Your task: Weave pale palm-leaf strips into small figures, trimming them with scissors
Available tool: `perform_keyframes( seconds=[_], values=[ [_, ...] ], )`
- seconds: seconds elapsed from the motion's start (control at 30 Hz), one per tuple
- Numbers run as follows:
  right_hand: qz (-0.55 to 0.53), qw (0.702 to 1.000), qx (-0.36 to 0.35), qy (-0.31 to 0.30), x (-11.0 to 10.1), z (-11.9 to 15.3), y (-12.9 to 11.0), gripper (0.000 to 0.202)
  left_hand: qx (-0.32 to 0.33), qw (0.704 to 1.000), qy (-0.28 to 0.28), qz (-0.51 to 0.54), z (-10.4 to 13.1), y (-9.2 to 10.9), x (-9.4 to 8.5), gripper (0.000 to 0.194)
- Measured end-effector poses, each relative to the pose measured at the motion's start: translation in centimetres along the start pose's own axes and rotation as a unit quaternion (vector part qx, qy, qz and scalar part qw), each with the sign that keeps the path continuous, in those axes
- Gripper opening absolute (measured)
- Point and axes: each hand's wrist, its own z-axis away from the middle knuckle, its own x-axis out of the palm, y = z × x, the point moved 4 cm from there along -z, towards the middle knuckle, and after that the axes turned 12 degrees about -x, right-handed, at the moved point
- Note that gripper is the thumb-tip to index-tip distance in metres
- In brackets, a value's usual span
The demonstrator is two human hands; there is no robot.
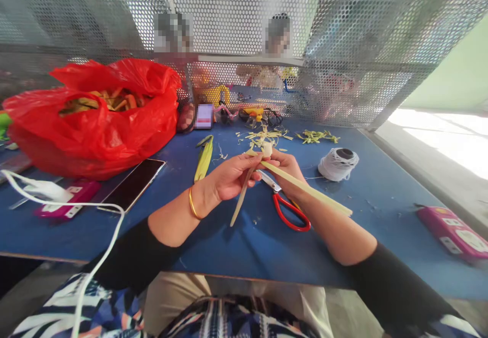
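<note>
Both hands meet over the blue table [213, 246], closed on pale green-yellow leaf strips. My left hand [234, 175] pinches the strips where they cross, and a narrow strip [242, 203] hangs below it. My right hand [285, 167] grips the same crossing from the other side; a longer flat strip [316, 188] runs back over that forearm. A small whitish folded piece [267, 149] stands up between the fingertips. Beneath my right hand lie scissors with red handles [292, 216], blades partly hidden. A green husk-like leaf [205, 159] rests beyond my left wrist.
A red plastic bag [129, 140] of dried strips stands at left, near a phone [133, 185] and a pink power strip [68, 201]. A white cable [110, 246] crosses my left sleeve. White thread spool [338, 164], leaf scraps [263, 137] and another pink power strip [453, 231] lie about. Perforated metal [244, 18] stands behind.
</note>
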Motion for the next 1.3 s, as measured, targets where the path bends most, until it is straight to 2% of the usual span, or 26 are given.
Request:
perform_keyframes(
  seconds=[0.1, 0.27, 0.33, 0.4, 0.47, 0.53, 0.73, 0.9, 1.07, 1.13, 1.23, 1.3],
  values=[
    [-0.043, 0.998, 0.051, 0.003, 0.6, 0.2, 0.7, 0.033, 0.0, 1.0, 0.018, -0.021, -0.2, -0.1, 0.0, 0.019],
    [0.057, 0.994, 0.079, -0.038, -0.9, -0.6, 0.1, 0.024, 0.033, 0.996, 0.068, -0.057, -0.2, 0.3, -0.4, 0.023],
    [0.064, 0.99, 0.109, -0.066, -1.7, -0.9, -0.5, 0.022, 0.045, 0.994, 0.084, -0.061, -0.2, 0.4, -0.7, 0.026],
    [0.026, 0.977, 0.177, -0.113, -2.0, -0.7, -0.9, 0.029, 0.058, 0.991, 0.101, -0.067, -0.3, 0.6, -0.9, 0.027],
    [-0.009, 0.958, 0.235, -0.162, -1.6, -0.3, -1.3, 0.034, 0.069, 0.988, 0.115, -0.08, -0.5, 0.6, -1.1, 0.025],
    [-0.023, 0.951, 0.248, -0.184, -1.1, 0.1, -1.7, 0.032, 0.078, 0.985, 0.126, -0.092, -0.7, 0.6, -1.3, 0.022],
    [0.019, 0.962, 0.216, -0.164, -0.5, 0.4, -2.4, 0.029, 0.092, 0.981, 0.144, -0.095, -0.7, 0.7, -1.5, 0.021],
    [0.064, 0.958, 0.22, -0.17, -0.9, 0.2, -2.8, 0.028, 0.049, 0.989, 0.12, -0.068, -0.6, 0.8, -1.4, 0.04],
    [0.106, 0.952, 0.211, -0.193, -1.0, 0.3, -2.9, 0.031, 0.07, 0.98, 0.143, -0.115, -0.7, 0.7, -1.5, 0.018],
    [0.157, 0.959, 0.152, -0.181, -1.4, 0.0, -3.3, 0.034, 0.072, 0.975, 0.159, -0.137, -0.7, 0.5, -1.5, 0.015],
    [0.265, 0.962, 0.011, -0.068, -2.6, -0.6, -4.1, 0.031, 0.056, 0.974, 0.136, -0.172, -0.8, 0.0, -1.3, 0.016],
    [0.284, 0.958, -0.032, -0.027, -2.8, -0.7, -4.0, 0.025, 0.047, 0.973, 0.105, -0.2, -0.8, -0.4, -1.1, 0.019]
  ],
)
